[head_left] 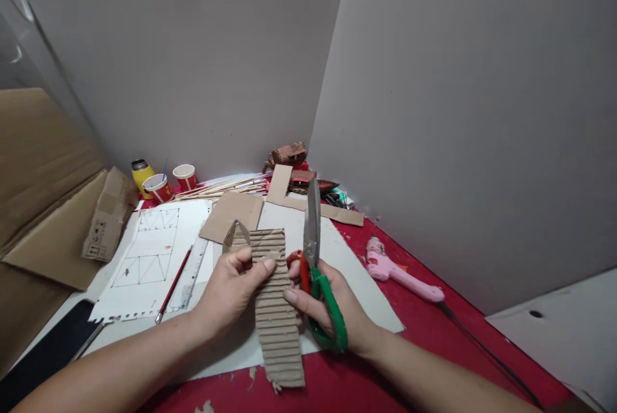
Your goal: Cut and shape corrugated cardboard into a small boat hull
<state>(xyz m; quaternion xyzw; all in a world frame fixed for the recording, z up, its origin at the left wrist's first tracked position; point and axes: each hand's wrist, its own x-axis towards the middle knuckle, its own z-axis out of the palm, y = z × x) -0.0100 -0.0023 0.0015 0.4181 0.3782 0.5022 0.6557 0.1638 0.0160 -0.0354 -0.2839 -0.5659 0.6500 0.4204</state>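
Note:
My left hand (241, 284) pinches a strip of corrugated cardboard (279, 342), thumb on top, its ridged face toward me. The strip hangs upright above the table, its lower end ragged. A smaller pointed cardboard piece (236, 233) shows just behind my left fingers; whether it is attached to the strip I cannot tell. In my right hand (342, 310) is a pair of scissors (313, 233) with green and orange handles, blades pointing up and away and looking closed. The right thumb reaches the strip's right edge; some right fingers are hidden behind the handles.
Left of my hands lie a sheet with truss drawings (149, 246), a pencil (174, 284), a ruler (190, 281) and a dark device (53, 342). Behind stand paper cups (184, 176), thin sticks (226, 188) and cardboard pieces (234, 214). A corded pink glue gun (400, 275) lies right.

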